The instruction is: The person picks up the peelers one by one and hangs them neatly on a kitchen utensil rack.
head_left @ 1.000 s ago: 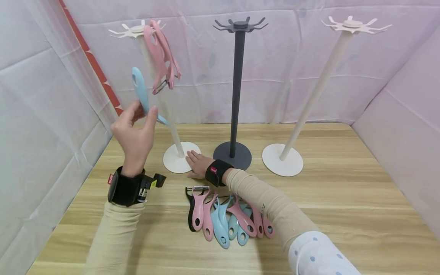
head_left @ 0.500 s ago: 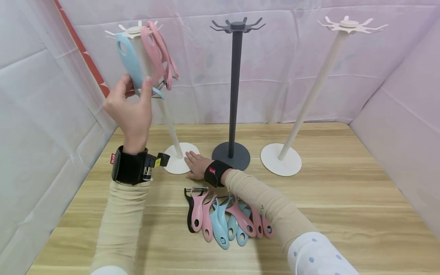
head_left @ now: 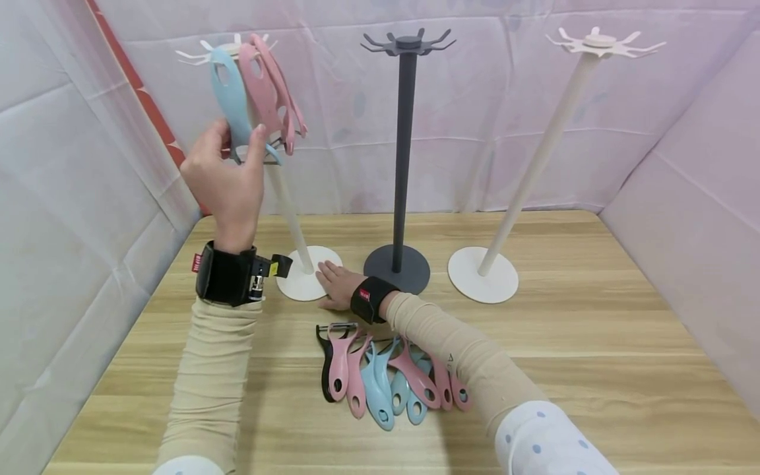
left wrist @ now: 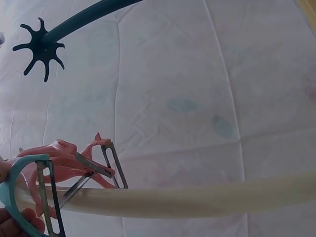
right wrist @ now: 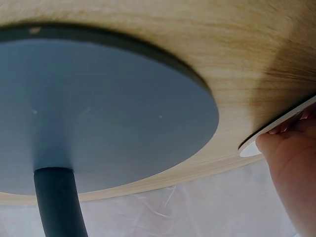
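My left hand (head_left: 224, 181) pinches a light blue peeler (head_left: 230, 99) low, near its blade end, with the holed handle tip up at the hooks of the left white stand (head_left: 291, 204). In the left wrist view the peeler's blue fork (left wrist: 15, 173) and metal blade face the pole. Beside it, pink peelers (head_left: 259, 89) hang from the same hook ring, blades down. My right hand (head_left: 338, 285) rests on that stand's round white base (head_left: 299, 288), fingers spread. The right wrist view shows the thumb at the base's edge.
A dark grey stand (head_left: 405, 158) stands in the middle and another white stand (head_left: 534, 165) leans in view on the right. A row of pink, blue and black peelers (head_left: 377, 392) lies on the wooden table (head_left: 582, 369), partly under the right forearm.
My left hand has raised the blue peeler from beside the pole up to the hook ring, then shifted it slightly right, closer to the pink peelers. My right hand stays on the base.
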The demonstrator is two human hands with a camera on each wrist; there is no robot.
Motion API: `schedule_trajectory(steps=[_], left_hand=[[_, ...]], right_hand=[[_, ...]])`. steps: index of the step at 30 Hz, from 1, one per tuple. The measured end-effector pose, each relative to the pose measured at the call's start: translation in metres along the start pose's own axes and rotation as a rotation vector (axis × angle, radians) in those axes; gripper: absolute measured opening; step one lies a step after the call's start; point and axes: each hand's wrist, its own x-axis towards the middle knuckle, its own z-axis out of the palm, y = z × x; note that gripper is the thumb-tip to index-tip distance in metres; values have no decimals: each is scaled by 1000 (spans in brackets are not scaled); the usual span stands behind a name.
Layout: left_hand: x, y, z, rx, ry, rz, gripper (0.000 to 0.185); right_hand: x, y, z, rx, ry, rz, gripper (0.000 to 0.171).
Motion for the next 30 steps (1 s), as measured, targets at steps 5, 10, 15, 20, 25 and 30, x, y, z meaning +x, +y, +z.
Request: schedule_trajectory(steps=[5,10,15,20,25,30], left_hand=[[-2,-3,0,-12,-1,1,44],[-8,-8,-2,-50,8,28,43],[-19,-15,-7,-46,48,76,44],[-38,-23,-12,-136,122,114,34],[-62,-30,-17,-211,93,187,28],[-84,-30,-21,-238,-43,262,22]], right_hand=[[-4,-2,-4,1,-3,4,73],[-4,-1,-3,-2,-5,-11,73],[-2,2,-2,9,-7,-26,74],[-4,2,-3,5,-8,-23,73],[2,4,1,21,-21,-29,73],[18,13,17,26,5,-49,78]])
